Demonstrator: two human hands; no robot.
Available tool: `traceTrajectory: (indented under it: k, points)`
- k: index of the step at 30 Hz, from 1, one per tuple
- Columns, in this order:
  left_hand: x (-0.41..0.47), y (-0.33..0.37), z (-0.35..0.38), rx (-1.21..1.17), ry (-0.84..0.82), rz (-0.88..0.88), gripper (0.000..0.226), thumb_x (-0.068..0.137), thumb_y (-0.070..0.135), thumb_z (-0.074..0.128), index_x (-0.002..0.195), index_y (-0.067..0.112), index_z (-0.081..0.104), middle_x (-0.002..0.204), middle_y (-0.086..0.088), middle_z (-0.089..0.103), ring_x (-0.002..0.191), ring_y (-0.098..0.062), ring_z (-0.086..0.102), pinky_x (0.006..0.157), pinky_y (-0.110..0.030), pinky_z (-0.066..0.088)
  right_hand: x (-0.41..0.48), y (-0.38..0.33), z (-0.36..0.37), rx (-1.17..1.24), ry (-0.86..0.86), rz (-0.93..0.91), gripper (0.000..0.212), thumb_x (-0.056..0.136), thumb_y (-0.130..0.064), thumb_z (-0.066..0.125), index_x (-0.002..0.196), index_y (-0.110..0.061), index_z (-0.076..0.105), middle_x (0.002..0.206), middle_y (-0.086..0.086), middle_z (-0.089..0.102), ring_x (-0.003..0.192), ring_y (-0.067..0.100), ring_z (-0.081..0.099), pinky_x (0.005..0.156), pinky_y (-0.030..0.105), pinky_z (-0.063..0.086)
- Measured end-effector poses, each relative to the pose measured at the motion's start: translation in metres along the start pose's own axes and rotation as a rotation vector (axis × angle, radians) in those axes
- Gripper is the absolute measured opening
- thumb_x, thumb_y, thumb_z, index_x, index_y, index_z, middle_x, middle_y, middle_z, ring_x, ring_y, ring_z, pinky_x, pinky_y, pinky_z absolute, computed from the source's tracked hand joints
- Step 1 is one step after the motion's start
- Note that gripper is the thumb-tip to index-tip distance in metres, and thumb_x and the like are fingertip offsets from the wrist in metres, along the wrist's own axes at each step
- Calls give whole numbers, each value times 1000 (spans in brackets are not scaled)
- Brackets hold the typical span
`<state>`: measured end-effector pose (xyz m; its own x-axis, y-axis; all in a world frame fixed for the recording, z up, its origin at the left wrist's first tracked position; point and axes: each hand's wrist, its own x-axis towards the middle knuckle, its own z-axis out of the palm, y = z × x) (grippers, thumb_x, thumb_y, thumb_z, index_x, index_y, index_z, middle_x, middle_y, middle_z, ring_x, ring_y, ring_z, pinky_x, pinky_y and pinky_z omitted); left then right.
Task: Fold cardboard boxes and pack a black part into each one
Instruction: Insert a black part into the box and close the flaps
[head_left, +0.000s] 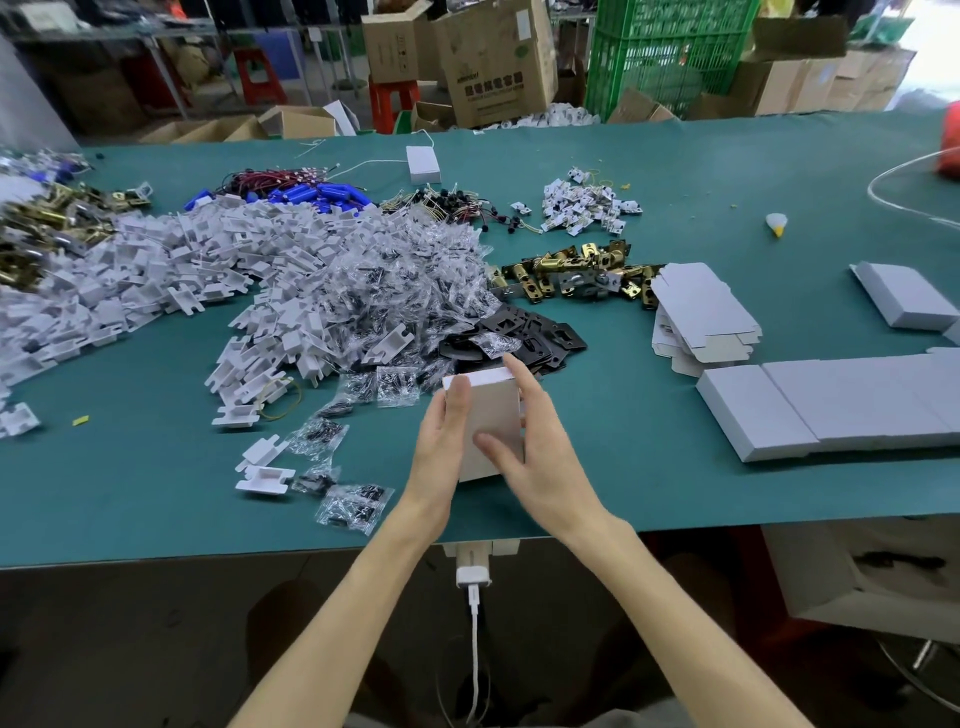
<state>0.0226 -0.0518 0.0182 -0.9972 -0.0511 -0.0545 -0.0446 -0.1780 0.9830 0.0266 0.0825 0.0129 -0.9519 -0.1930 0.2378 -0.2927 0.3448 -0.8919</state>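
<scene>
White box (493, 415) on end at the table's (623, 493) near middle. The left hand (441, 447) lies flat on its side, fingers straight. The right hand (540, 457) grips it, thumb across the front. I'd square the walls and press the top flap home. Black parts (524, 338) lie just beyond, at twelve o'clock.

Soft, even daylight, blown out at the far right. Faint shadows on the surface (675, 182); the white box (493, 410) glares mildly on top. Frame edges bow; below the near edge is dim.
</scene>
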Motion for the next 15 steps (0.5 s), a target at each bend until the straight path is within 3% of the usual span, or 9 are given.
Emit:
traceTrajectory:
  k: [2, 4, 8, 11, 15]
  points:
    - [-1, -1, -2, -18, -25, -49, 79, 87, 83, 49, 136, 23, 61, 125, -4, 74, 119, -23, 70, 106, -46, 53, -8, 2, 11, -80, -11, 33, 107, 93, -25, 75, 161, -41, -7, 151, -12, 28, 132, 0, 40, 103, 15, 42]
    - [0, 0, -3, -126, -43, -117, 79, 91, 78, 47, 139, 17, 60, 127, -9, 74, 119, -26, 70, 98, -41, 58, -11, 4, 17, -106, 36, 37, 116, 91, -26, 77, 160, -37, -15, 154, -12, 17, 137, 3, 32, 107, 26, 43]
    - [5, 2, -8, -220, -134, -193, 54, 106, 57, 42, 130, 19, 71, 128, -11, 73, 115, -19, 71, 85, -28, 59, -10, 4, 14, -262, 66, 29, 112, 88, -35, 77, 162, -26, -6, 158, -7, 9, 145, 20, 29, 113, 42, 41]
    - [5, -2, -5, -193, -264, -197, 45, 110, 47, 44, 135, 18, 68, 134, -14, 69, 117, -25, 68, 90, -35, 58, -10, 3, 7, -363, 103, 78, 101, 91, -44, 70, 162, -28, 0, 154, -4, 15, 134, 27, 41, 105, 47, 45]
    - [5, -12, -2, -108, -291, -221, 42, 108, 40, 51, 134, 10, 65, 131, -17, 70, 112, -28, 66, 93, -37, 58, -14, 6, -7, -420, 128, 131, 86, 92, -41, 66, 160, -34, 13, 145, 1, 31, 120, 29, 51, 97, 46, 48]
